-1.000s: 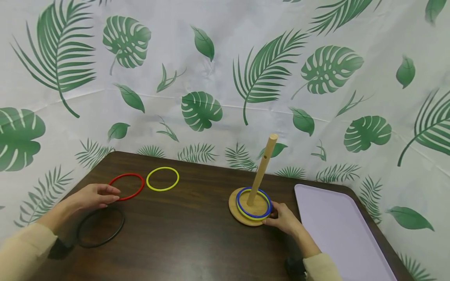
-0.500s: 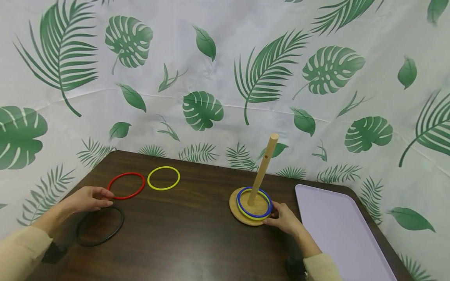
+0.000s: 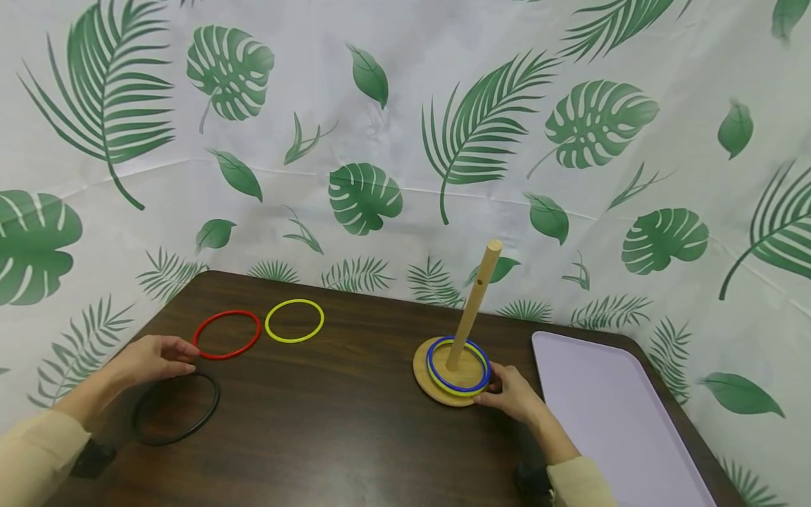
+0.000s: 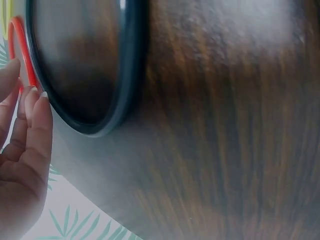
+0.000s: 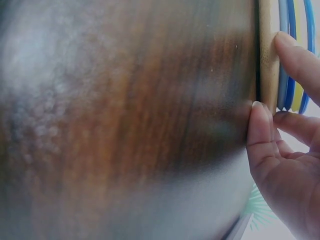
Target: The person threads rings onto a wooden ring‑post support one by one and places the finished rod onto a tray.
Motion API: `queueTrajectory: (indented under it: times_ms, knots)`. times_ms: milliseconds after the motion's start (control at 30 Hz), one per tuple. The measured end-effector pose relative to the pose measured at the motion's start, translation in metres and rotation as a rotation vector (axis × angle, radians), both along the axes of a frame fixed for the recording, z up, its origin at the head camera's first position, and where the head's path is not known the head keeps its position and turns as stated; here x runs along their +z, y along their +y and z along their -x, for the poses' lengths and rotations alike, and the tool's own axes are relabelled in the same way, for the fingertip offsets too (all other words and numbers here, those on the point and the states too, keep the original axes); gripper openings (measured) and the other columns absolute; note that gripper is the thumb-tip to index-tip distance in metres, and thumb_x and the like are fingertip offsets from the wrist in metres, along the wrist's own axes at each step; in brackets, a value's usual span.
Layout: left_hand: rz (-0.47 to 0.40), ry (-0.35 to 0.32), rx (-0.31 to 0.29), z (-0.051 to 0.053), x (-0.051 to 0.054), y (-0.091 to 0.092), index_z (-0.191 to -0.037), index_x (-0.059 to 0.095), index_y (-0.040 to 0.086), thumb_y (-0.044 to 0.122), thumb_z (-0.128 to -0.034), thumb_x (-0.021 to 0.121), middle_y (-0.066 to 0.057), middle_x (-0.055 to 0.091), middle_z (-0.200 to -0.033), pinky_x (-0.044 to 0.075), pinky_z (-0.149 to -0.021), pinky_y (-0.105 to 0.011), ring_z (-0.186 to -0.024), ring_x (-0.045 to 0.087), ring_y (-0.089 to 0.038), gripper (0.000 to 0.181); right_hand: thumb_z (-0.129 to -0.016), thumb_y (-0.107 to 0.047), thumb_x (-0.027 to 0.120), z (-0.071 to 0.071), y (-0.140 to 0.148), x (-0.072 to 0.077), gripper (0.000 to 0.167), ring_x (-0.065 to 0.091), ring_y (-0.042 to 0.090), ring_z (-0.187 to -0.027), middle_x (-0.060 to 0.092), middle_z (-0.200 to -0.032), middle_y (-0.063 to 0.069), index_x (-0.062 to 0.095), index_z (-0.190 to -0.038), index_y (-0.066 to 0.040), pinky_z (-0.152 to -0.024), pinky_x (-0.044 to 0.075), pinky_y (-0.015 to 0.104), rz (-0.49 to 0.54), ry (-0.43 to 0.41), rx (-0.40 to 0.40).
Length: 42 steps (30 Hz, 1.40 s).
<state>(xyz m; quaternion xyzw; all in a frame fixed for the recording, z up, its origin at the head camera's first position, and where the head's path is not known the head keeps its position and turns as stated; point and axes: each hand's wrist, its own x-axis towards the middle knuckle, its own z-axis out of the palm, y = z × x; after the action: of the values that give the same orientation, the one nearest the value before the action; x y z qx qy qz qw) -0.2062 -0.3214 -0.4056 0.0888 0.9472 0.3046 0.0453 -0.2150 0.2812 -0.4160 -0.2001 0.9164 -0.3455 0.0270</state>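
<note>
head view: the left hand (image 3: 152,359), its fingers loosely stretched, is above the table's left side, just beside the red ring (image 3: 259,331); if they touch, i cannot tell. the black ring (image 3: 204,421) lies nearer the person. the right hand (image 3: 512,396) grips the wooden base (image 3: 421,373) at its rim; blue and yellow rings (image 3: 428,362) go around the peg (image 3: 472,310). between the 2 hands is wide table (image 3: 355,401), but toward the tray (image 3: 608,408) the room is narrow.

Left hand (image 3: 154,360) relaxed, fingers (image 4: 38,130) slightly bent; right hand (image 3: 516,396) gripping
</note>
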Motion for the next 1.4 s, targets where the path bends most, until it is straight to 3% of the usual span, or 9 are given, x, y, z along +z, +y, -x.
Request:
queueTrajectory:
  times_ms: [367,700,867,1167,1400]
  knots:
    - [-0.057,-0.05,-0.004,-0.001,-0.005,-0.007,-0.099,0.063,-0.009,0.01,-0.0789,0.073,-0.013,0.068,-0.091,0.048,-0.064,-0.022,-0.073,0.055,-0.002,0.03,-0.074,-0.011,0.079,-0.001,-0.001,0.001,0.065,0.06,0.019,-0.08,0.066,-0.097,0.019,0.048,-0.123,0.017,-0.068,0.051,0.025,-0.008,-0.003,-0.013]
    - [-0.051,-0.022,-0.016,-0.002,-0.01,-0.008,-0.095,0.063,-0.01,0.004,-0.077,0.071,-0.011,0.068,-0.085,0.048,-0.06,-0.02,-0.07,0.053,0.004,0.024,-0.073,-0.01,0.079,0.001,-0.001,-0.001,0.064,0.059,0.018,-0.079,0.067,-0.096,0.018,0.049,-0.123,0.017,-0.067,0.051,0.023,0.004,0.003,-0.002]
    - [-0.047,-0.036,-0.011,-0.002,-0.009,-0.008,-0.094,0.064,-0.009,0.004,-0.0789,0.071,-0.009,0.068,-0.085,0.047,-0.06,-0.019,-0.069,0.054,0.004,0.021,-0.073,-0.01,0.079,0.0,-0.001,0.0,0.063,0.06,0.019,-0.078,0.067,-0.095,0.018,0.05,-0.122,0.017,-0.067,0.051,0.024,0.014,0.002,0.002]
    - [0.001,-0.055,-0.01,-0.003,-0.003,-0.005,-0.09,0.066,-0.005,0.007,-0.0818,0.068,-0.006,0.067,-0.081,0.045,-0.056,-0.021,-0.066,0.048,-0.001,0.014,-0.075,-0.01,0.078,-0.002,0.0,0.001,0.069,0.063,0.028,-0.089,0.064,-0.107,0.025,0.044,-0.127,0.019,-0.074,0.055,0.034,0.016,-0.038,-0.019]
    - [-0.04,-0.132,-0.01,-0.001,-0.003,-0.005,-0.09,0.065,-0.006,0.003,-0.0824,0.066,-0.007,0.065,-0.082,0.051,-0.057,-0.023,-0.066,0.052,-0.005,0.011,-0.074,-0.011,0.079,-0.001,-0.001,0.0,0.068,0.063,0.025,-0.087,0.064,-0.105,0.024,0.045,-0.126,0.019,-0.073,0.054,0.027,0.017,-0.025,-0.025]
